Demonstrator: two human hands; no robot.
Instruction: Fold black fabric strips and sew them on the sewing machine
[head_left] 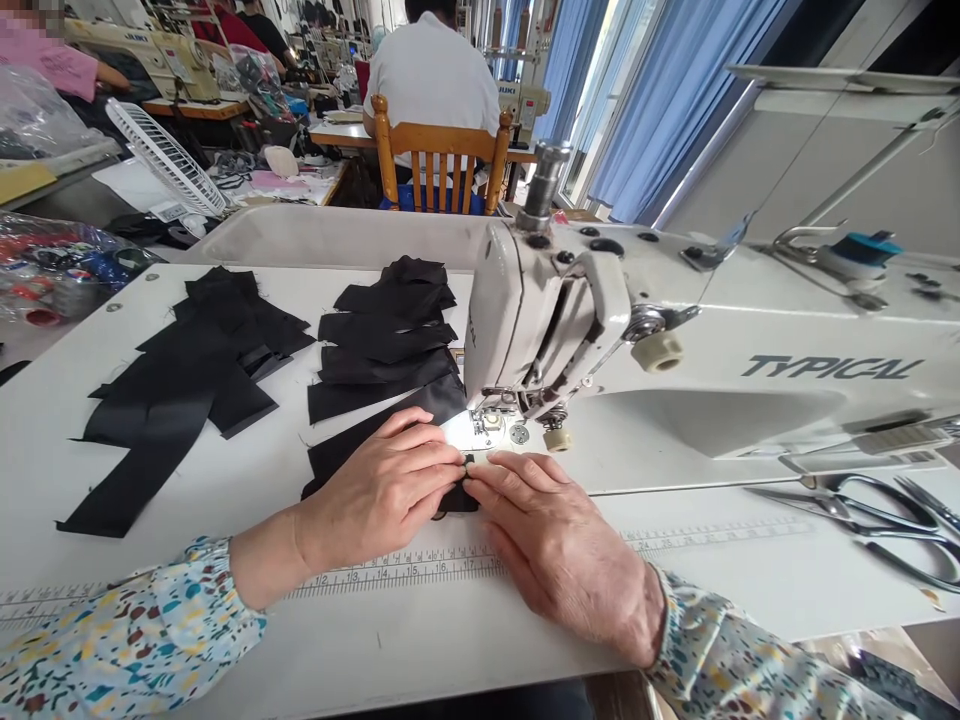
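A small piece of black fabric (457,499) lies on the sewing machine bed, just in front of the needle area. My left hand (382,485) presses on its left side, fingers together and thumb tucked below. From the right, my right hand (551,535) pinches the same fabric, its fingertips nearly meeting those of the left. Most of the piece is hidden under the fingers. The white sewing machine (555,330) has its head right behind my hands. Overlapping black fabric strips (382,335) reach up to the machine head, partly beneath my left hand.
Another pile of black strips (180,375) is on the left of the table. Scissors (885,515) rest at the right edge. A printed ruler (360,578) runs along the front. Beyond the table are a wooden chair (442,150) and a person in white (435,70).
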